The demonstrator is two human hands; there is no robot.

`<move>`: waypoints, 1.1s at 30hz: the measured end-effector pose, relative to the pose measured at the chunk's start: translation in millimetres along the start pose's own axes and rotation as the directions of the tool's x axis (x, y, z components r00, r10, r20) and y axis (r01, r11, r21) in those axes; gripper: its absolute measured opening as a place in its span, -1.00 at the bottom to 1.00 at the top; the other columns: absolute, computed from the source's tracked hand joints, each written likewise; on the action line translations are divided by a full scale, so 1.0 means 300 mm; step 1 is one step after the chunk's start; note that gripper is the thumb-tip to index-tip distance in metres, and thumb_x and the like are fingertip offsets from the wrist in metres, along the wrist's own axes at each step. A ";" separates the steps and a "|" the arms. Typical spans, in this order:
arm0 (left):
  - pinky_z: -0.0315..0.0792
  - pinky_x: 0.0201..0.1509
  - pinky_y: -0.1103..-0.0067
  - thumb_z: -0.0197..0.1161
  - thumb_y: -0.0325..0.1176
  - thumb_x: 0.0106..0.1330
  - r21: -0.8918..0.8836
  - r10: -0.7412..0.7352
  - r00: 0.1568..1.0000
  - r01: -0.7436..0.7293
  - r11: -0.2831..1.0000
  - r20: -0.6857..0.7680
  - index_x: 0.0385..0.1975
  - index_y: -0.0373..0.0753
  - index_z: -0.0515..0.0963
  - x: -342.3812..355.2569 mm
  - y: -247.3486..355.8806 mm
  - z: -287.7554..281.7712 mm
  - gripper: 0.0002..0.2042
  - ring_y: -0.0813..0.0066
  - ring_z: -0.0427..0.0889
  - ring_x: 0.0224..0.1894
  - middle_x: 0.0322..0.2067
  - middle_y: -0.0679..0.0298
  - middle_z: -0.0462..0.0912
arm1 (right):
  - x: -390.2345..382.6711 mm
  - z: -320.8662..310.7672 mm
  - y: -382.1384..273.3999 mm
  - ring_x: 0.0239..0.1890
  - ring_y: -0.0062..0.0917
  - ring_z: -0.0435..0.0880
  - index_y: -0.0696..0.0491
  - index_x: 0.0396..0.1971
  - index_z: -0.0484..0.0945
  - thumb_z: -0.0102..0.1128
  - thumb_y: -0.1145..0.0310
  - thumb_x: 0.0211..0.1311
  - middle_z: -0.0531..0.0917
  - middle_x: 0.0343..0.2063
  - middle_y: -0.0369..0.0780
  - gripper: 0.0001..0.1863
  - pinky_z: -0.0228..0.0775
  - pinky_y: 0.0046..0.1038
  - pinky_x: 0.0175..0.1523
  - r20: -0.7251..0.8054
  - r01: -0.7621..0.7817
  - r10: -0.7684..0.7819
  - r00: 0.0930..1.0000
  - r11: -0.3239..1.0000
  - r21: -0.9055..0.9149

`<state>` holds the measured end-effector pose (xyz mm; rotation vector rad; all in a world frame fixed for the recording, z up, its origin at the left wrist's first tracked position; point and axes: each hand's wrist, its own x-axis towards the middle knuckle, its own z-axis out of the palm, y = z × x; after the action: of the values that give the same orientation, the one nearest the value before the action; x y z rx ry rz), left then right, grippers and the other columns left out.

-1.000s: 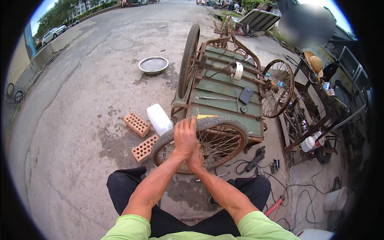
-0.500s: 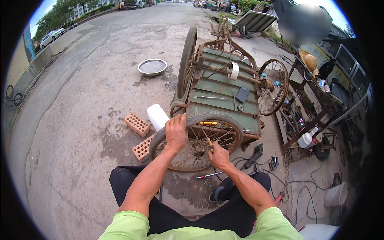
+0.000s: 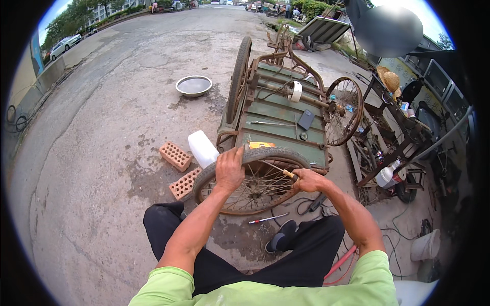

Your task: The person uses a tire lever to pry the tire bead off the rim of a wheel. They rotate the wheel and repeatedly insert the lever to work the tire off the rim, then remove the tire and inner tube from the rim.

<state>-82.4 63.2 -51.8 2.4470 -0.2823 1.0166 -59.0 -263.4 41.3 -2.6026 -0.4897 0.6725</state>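
Note:
My left hand grips the top of a spoked bicycle-type wheel's tire that lies tilted before my knees. My right hand is closed on the light wooden handle of a thin metal tool, probably a screwdriver, whose shaft slants up-left to the tire's inner edge. Just behind the wheel is an upturned rusty cart with a green slatted bed, carrying a phone and a yellow item. A red-and-silver rod lies on the ground below the wheel.
Two perforated bricks and a white jug are at the left, with a metal basin farther back. On the right stand a cluttered metal rack and a bucket, with cables and a red hose on the ground. Vehicles and people are distant.
My right hand came from beside my left to the wheel's center with the wooden-handled tool, then moved right and up toward the rim. My left hand stays on the tire.

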 end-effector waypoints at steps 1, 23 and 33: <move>0.45 0.37 0.16 0.47 -0.50 0.06 -0.016 0.007 1.000 -0.007 1.000 0.002 0.32 -0.27 0.53 -0.003 0.009 -0.005 -0.31 0.06 0.63 0.24 0.17 0.08 0.66 | -0.009 -0.010 0.004 -0.06 0.00 0.79 0.16 0.09 0.65 0.36 0.27 0.26 0.78 -0.18 0.06 -0.56 0.61 -0.04 0.08 -0.095 0.051 -0.076 0.993 0.969 -0.243; 0.43 0.36 0.19 0.54 -0.30 0.01 -0.155 -0.187 0.981 0.193 0.969 0.054 0.19 -0.20 0.63 -0.011 -0.160 -0.088 -0.37 0.01 0.66 0.17 0.06 0.07 0.72 | 0.112 0.083 0.138 0.24 -0.04 0.63 0.02 0.34 0.67 0.42 0.22 0.48 0.62 0.21 -0.01 -0.51 0.51 -0.14 0.34 -0.622 0.271 -0.302 0.722 0.951 -0.146; 0.44 0.34 0.17 0.64 -0.19 0.08 -0.189 -0.181 0.981 0.192 0.963 0.073 0.19 -0.26 0.66 -0.038 -0.156 -0.133 -0.37 0.00 0.68 0.18 0.07 0.04 0.73 | 0.086 0.030 0.068 0.13 -0.16 0.68 0.02 0.26 0.73 0.62 0.00 0.22 0.79 0.08 -0.13 -0.34 0.59 -0.15 0.25 -0.589 0.158 -0.278 0.759 0.956 -0.247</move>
<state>-98.1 123.8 -51.5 2.2773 -0.1568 0.8019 -37.7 -267.2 14.9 -2.6628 -0.6417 -0.3368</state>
